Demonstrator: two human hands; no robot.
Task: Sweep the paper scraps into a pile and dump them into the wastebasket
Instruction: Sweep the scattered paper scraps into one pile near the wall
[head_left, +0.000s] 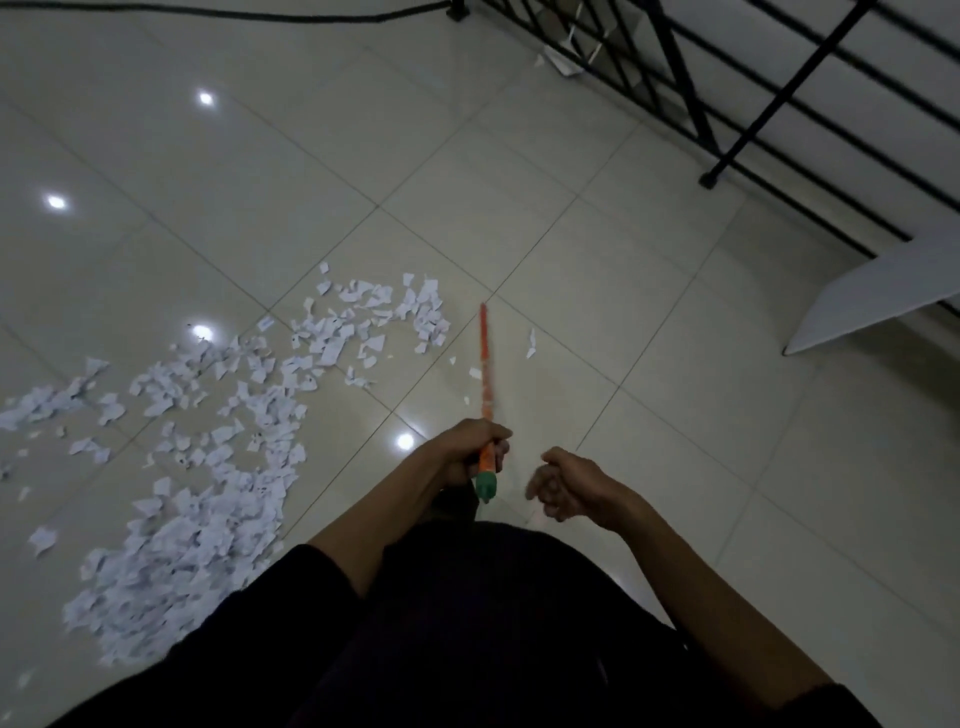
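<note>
Containers: I see no wastebasket or other container in this view, so I cannot say where it stands.
My left hand (470, 452): curled in a fist round the orange broom handle (487, 384), close to its green end cap (487, 486); the wrist is bent inward and the forearm comes up from my dark sleeve.
My right hand (563, 488): just beside the cap and apart from it, holding nothing, fingers loosely curled and hanging down, back of the hand up.
Broom handle: one, running straight out ahead of my left hand toward the floor; it is blurred, and I cannot make out the broom head.
Paper scraps (208, 467): too many to count; they lie on the tile floor (675, 415) well out past my left hand, in a thick heap near my left elbow that thins into a curved band reaching forward toward the far end of the handle.
Stray scraps (531, 343): about four small bits lie close on either side of the handle, ahead of both hands.
White board (872, 301): one, lying flat far out beyond my right hand.
Black railing (779, 104): one, ahead and beyond my right hand, its posts standing on the floor.
Black cable (208, 13): one, far ahead across the floor.
Light glints on the tiles: five.
</note>
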